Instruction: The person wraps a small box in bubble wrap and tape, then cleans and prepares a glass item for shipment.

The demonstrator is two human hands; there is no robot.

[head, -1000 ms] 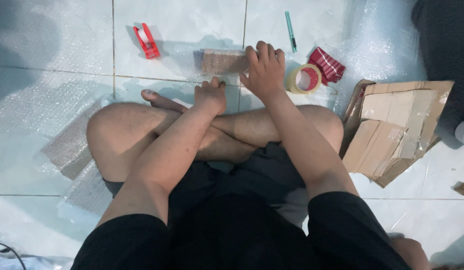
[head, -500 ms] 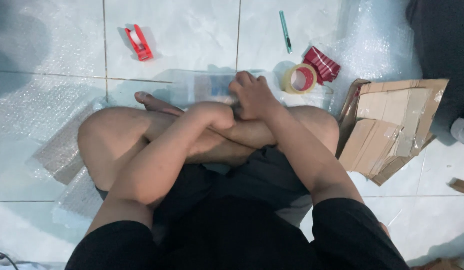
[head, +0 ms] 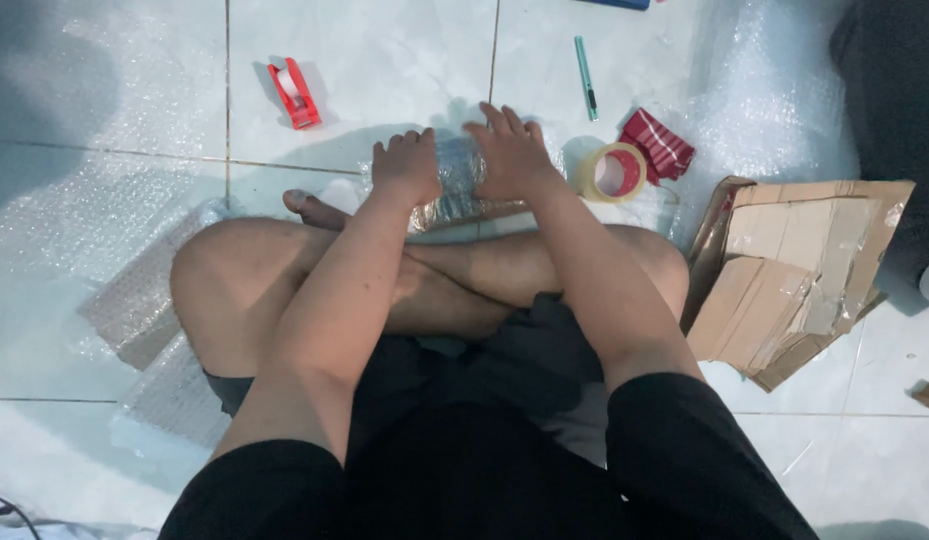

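Observation:
I sit cross-legged on a white tiled floor. Both my hands rest on a small parcel wrapped in bubble wrap (head: 455,185) that lies on the floor just beyond my shins. My left hand (head: 405,165) presses down on its left end with fingers curled. My right hand (head: 510,155) lies flat over its right end, fingers spread. Much of the parcel is hidden under the hands. A roll of tape (head: 613,172) sits just right of my right hand.
A red tape dispenser (head: 295,93) lies at the upper left, a green pen (head: 585,78) beyond the parcel, a red packet (head: 660,143) next to the tape roll. Flattened cardboard (head: 795,270) lies to the right. Bubble wrap sheets (head: 135,300) cover the floor on the left.
My hands were crossed close over my knees half a second ago. They have since uncrossed and moved forward onto the bubble-wrapped parcel, one at each end.

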